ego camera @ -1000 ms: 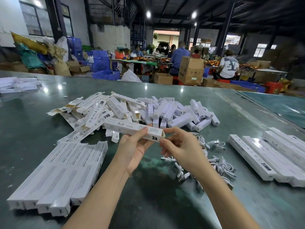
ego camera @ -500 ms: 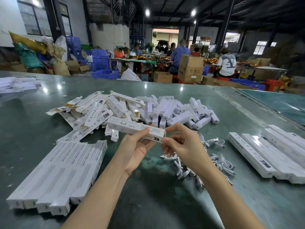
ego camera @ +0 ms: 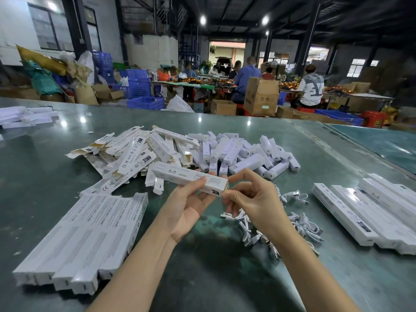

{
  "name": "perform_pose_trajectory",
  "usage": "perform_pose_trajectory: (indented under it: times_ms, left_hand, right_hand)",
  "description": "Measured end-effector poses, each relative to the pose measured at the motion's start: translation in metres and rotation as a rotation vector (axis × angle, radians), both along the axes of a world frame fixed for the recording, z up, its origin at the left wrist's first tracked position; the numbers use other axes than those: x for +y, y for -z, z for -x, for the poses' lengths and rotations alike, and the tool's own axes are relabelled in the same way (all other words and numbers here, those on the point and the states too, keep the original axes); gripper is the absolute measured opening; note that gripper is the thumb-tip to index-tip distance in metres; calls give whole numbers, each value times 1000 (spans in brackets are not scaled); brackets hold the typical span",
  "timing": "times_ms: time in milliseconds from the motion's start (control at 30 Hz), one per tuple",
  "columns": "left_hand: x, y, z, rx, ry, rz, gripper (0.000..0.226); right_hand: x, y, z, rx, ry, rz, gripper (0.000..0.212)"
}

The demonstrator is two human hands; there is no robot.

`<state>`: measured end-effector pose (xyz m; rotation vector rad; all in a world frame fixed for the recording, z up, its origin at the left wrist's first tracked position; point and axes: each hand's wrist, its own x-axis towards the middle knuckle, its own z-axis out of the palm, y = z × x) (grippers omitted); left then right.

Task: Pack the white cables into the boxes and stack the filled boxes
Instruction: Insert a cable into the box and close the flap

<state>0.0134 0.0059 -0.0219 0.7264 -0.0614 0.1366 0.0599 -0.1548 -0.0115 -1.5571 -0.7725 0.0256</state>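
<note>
White box [ego camera: 189, 177] held above the surface [ego camera: 45, 176] in the left hand [ego camera: 189, 206], its grip clamped on it, long axis running far-left to near-right, near end at the right hand [ego camera: 249, 199], whose fingertips pinch that end flap; cables [ego camera: 299, 221] lie just right.

A glossy dark green table [ego camera: 225, 278] carries everything. At its near left lies a tidy row of long white boxes [ego camera: 85, 239], side by side. Behind them sprawls a loose heap of flattened open cartons [ego camera: 135, 154], touching a pile of short white boxes [ego camera: 243, 154] to its right. White cables [ego camera: 299, 221] lie tangled in the near middle. Long white boxes [ego camera: 371, 208] are stacked at the right, and more white boxes [ego camera: 24, 115] rest at the far left
</note>
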Motion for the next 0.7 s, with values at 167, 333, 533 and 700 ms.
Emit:
perform_pose_trajectory:
  times_ms: [167,333,533,700]
  left_hand:
    - [-1,1,-2,55,28,41,28]
    - [6,3,-2,92,47,42,38]
    - [13,7,-6,170,-154,319,71]
    - [15,9,-3,279,-197,359,62]
  right_hand:
    - [-3,-5,3,110,-176,194,24]
    - [0,-4,6,91,-127,326,38]
    - [15,-2,17,-481,113,787,60]
    - [30,-1,38,-695,36,750,67]
